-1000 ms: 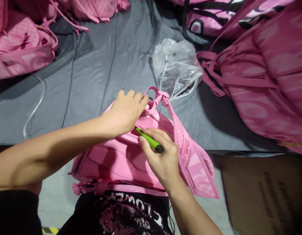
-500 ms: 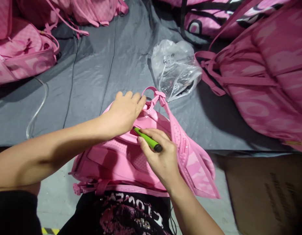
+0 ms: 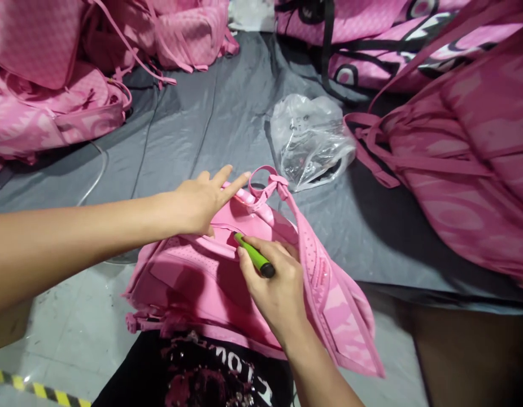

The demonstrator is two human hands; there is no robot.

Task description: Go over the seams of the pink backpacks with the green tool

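Note:
A pink backpack (image 3: 219, 277) lies tilted across my lap against the table edge, its opening parted towards me. My left hand (image 3: 197, 200) rests on the opening's left side, fingers spread, thumb bent down by the inner edge. In my right hand (image 3: 276, 282) is a green pen-like tool (image 3: 255, 255) with a black end, pointing into the opening. Its front tip is hard to make out against the pink lining. Beyond my hands, the backpack's top loop and strap buckle (image 3: 278, 183) stick up.
A crumpled clear plastic bag (image 3: 312, 141) lies on the grey-covered table (image 3: 240, 118). Pink backpacks (image 3: 87, 107) are heaped at the left. A large pink camouflage backpack (image 3: 469, 147) is at the right, with a black-strapped patterned bag (image 3: 363, 51) behind it.
My left hand has shifted left and its fingers have spread wider, baring more of the opening. The right hand keeps its grip on the green tool, slightly lower. The view has tilted up.

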